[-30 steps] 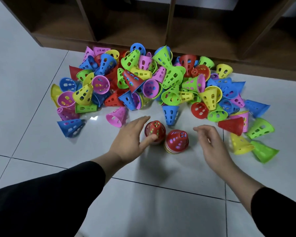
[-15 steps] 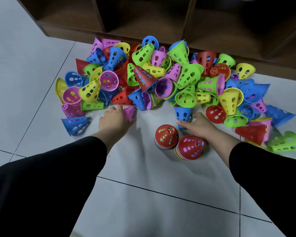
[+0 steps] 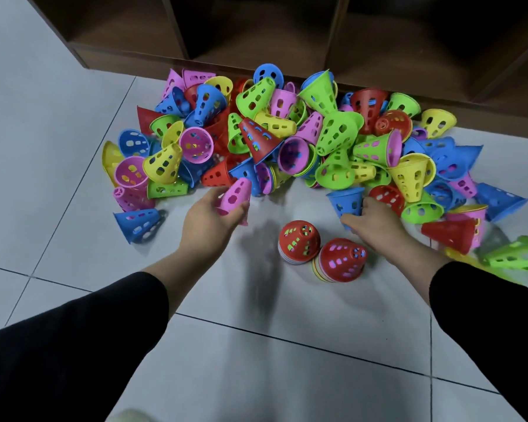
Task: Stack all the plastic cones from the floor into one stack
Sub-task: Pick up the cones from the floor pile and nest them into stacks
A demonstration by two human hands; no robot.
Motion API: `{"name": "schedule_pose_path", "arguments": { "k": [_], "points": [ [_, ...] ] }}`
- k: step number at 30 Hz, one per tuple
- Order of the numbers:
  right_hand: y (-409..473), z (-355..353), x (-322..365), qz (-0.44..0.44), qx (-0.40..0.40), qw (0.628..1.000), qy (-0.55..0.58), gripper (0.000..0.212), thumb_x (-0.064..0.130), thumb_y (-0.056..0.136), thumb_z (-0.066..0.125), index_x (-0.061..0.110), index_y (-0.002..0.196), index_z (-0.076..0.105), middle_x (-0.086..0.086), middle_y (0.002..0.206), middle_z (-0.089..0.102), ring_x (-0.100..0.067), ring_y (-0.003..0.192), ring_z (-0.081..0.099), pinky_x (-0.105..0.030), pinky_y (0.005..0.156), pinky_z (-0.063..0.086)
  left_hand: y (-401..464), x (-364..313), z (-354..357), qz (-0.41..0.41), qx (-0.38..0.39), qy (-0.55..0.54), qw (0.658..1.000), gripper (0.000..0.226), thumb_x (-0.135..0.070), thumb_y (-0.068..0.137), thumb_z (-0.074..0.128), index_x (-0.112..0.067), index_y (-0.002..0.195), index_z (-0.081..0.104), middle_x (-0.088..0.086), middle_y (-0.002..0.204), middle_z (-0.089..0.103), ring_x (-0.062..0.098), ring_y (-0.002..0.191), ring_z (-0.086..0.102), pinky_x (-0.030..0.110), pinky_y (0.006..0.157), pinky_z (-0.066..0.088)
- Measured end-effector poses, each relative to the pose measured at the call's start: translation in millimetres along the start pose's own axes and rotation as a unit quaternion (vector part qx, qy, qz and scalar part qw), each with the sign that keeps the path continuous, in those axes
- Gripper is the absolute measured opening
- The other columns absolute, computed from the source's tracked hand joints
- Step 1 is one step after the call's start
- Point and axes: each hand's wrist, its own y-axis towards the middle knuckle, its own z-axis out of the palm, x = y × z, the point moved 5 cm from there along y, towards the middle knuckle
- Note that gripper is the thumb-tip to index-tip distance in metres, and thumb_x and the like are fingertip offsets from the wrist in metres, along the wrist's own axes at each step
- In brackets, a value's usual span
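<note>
Closest to the camera you've got two black sleeves [image 3: 73, 345] reaching out over the white tiled floor [image 3: 256, 360]. Just past the wrists, two short stacks sit side by side on the tile, touching or nearly so: the left red-topped stack [image 3: 299, 241] stands pretty much upright, and the right red-topped stack [image 3: 342, 259] leans a bit, with other colours peeking out at the bottom rims of both. The left hand [image 3: 209, 217] has its fingers curled around a pink cone [image 3: 235, 197], holding it tilted with the narrow end pointing up and away, looks lifted off the floor judging by the shadow under it. The right hand [image 3: 375, 222] is wrapped around the lower part of a blue cone [image 3: 346, 202] that sits wide end up, right at the front edge of the pile. Off to the left there's a loose blue cone lying on its side [image 3: 139, 223], and to the right a red cone on its side [image 3: 450, 234] plus a green one [image 3: 518, 254], kinda blurry. Behind all that is the big jumbled pile of cones [image 3: 287, 138] in pink, blue, green, yellow and red, pushed up against a dark wooden shelf unit [image 3: 256, 35] at the back.
</note>
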Motion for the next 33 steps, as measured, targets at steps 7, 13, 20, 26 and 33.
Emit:
{"name": "schedule_pose_path", "arguments": {
  "k": [7,13,20,26,33],
  "points": [
    [-59.4,-70.7,3.6,-0.096,-0.083,0.991,0.030,0.030,0.045,0.081,0.062,0.029,0.106,0.061,-0.012,0.085,0.070,-0.027,0.073,0.065,-0.044,0.069,0.054,-20.8,-59.9,-2.2,-0.023,0.097,-0.377,0.921,0.064,-0.037,0.080,0.077,-0.025,0.137,0.049,-0.001,0.123,0.065,0.019,0.108,0.067,0.040,0.093,0.057],
    [-113.3,-121.2,50.2,-0.204,-0.078,0.976,-0.008,0.042,0.049,0.075,0.064,0.044,0.115,0.051,0.013,0.078,0.061,-0.012,0.060,0.055,-0.033,0.058,0.046,-51.9,-95.7,15.6,0.048,0.061,-0.336,0.939,0.047,-0.033,0.080,0.069,-0.023,0.125,0.061,-0.005,0.109,0.069,-0.001,0.091,0.065,0.013,0.073,0.051],
    [-145.3,-81.3,59.8,-0.231,0.012,0.955,-0.187,0.042,0.052,0.080,0.062,0.034,0.118,0.057,0.018,0.112,0.058,-0.008,0.099,0.057,-0.031,0.084,0.048,-85.8,-86.7,57.2,0.146,0.122,-0.185,0.964,0.046,-0.014,0.083,0.076,-0.018,0.123,0.053,-0.002,0.119,0.053,0.004,0.103,0.059,0.017,0.086,0.048],
    [-140.0,-20.1,25.6,-0.140,-0.006,0.989,-0.053,0.053,0.041,0.087,0.071,0.025,0.133,0.051,0.002,0.126,0.051,-0.019,0.109,0.059,-0.036,0.093,0.048,-76.2,-75.3,69.0,0.171,0.101,-0.021,0.980,0.054,-0.035,0.080,0.075,-0.027,0.128,0.050,-0.006,0.120,0.052,0.010,0.104,0.054,0.026,0.089,0.046],
    [-129.7,-2.2,12.7,-0.108,-0.027,0.994,-0.010,0.046,0.039,0.086,0.072,0.027,0.127,0.054,0.004,0.119,0.058,-0.018,0.103,0.062,-0.037,0.088,0.052,-67.3,-51.5,73.7,0.135,0.172,0.024,0.976,0.050,-0.045,0.081,0.072,-0.038,0.126,0.051,-0.013,0.115,0.056,0.013,0.102,0.057,0.023,0.078,0.043]
  ]
}}
